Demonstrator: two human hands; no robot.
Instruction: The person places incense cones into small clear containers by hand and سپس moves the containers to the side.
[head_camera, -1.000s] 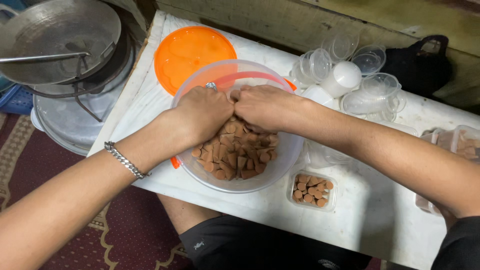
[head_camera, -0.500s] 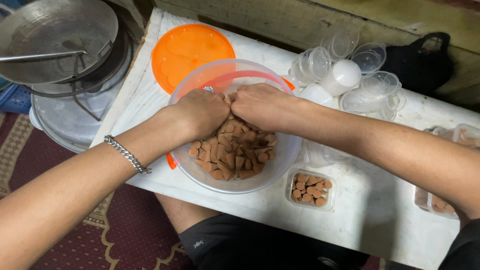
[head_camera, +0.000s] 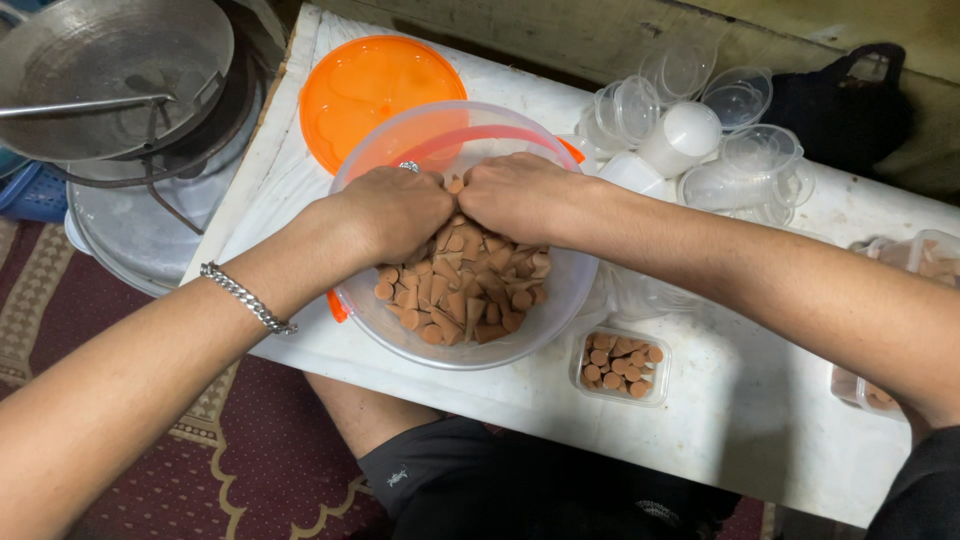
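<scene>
Fingers of both hands are curled down into a heap of small brown cone-shaped pieces (head_camera: 468, 290), so the tips are hidden and I cannot tell whether they are pinched on any piece or only buried among them. In the head view, the left hand (head_camera: 392, 212) and the right hand (head_camera: 520, 196) meet knuckle to knuckle over the far side of a clear plastic bowl (head_camera: 380, 312), which stands on the white counter (head_camera: 740, 420) near its front edge. A metal bracelet (head_camera: 246, 297) sits on the left wrist. The pieces look light, dry and probably crumbly at the tips, so a loose scoop from beneath would suit them better than a squeeze. Just beside the bowl stands a small clear tub (head_camera: 619, 366) of the same pieces; an orange lid (head_camera: 370, 85) and empty clear cups (head_camera: 700, 130) lie beyond.
</scene>
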